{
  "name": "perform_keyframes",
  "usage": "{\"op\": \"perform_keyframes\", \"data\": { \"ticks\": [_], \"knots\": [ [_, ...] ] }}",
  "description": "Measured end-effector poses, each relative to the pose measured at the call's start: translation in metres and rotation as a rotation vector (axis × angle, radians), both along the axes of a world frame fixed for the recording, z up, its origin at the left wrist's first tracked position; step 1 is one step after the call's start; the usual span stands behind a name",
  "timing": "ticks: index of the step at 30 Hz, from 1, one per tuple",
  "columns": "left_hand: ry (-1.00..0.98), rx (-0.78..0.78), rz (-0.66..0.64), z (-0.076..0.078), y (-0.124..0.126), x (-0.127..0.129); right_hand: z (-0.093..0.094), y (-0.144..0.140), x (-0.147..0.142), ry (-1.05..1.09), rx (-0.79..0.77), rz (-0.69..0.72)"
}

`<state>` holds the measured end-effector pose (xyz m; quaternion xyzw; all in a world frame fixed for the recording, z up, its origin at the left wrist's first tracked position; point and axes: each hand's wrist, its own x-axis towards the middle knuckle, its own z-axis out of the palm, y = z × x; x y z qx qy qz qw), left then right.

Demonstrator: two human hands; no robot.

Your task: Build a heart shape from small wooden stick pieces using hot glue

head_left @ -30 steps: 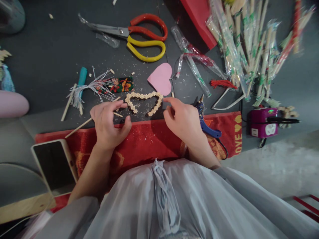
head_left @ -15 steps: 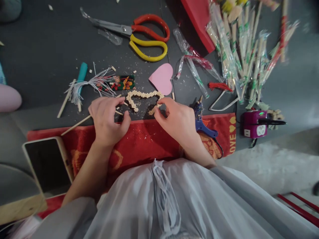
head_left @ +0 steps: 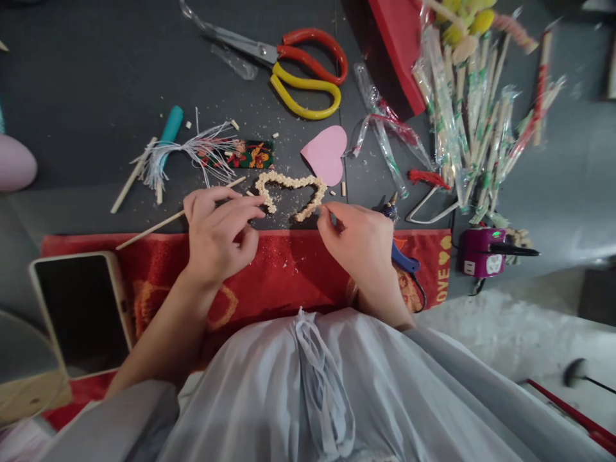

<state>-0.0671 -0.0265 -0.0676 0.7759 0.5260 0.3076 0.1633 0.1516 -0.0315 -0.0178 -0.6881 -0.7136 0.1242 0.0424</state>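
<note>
A heart-like open outline of small pale wooden pieces (head_left: pixel 291 182) lies on the dark table, its gap facing me. My left hand (head_left: pixel 219 234) is at its left side, fingers loosely bent and thumb apart, fingertips close to the left end; whether they touch is unclear. At the right side, my right hand (head_left: pixel 360 247) has thumb and forefinger pinched against the outline's edge; what sits between the tips is hidden. A pink paper heart (head_left: pixel 326 155) lies just behind the outline. Partly behind my right hand is a blue glue gun (head_left: pixel 405 258).
Scissors (head_left: pixel 308 74) with red and yellow handles lie at the back. Wrapped sticks (head_left: pixel 474 122) crowd the right, near a purple box (head_left: pixel 482 251). White threads (head_left: pixel 187 151), a thin stick (head_left: pixel 151 230) and a phone (head_left: pixel 81 314) are leftward. A red towel (head_left: pixel 289 269) lines the front edge.
My right fingers have shifted slightly outward along the outline's right side. My left fingers have come nearer its left end. The whole view has shifted a little.
</note>
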Motion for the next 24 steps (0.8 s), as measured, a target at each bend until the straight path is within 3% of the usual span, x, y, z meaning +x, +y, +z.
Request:
{"op": "perform_keyframes", "data": {
  "ticks": [6,16,24],
  "knots": [
    [-0.027,-0.113,0.027,0.0017,-0.0010,0.0018,0.0030,-0.0016,0.0020,-0.016,-0.013,-0.041],
    [-0.017,-0.029,-0.008,-0.0038,-0.0013,-0.0014,-0.0045,-0.0017,0.0040,-0.004,0.049,-0.017],
    [-0.034,-0.051,0.000,-0.0042,-0.0023,-0.0008,-0.0067,-0.0006,0.0036,-0.001,0.045,0.004]
  ]
}}
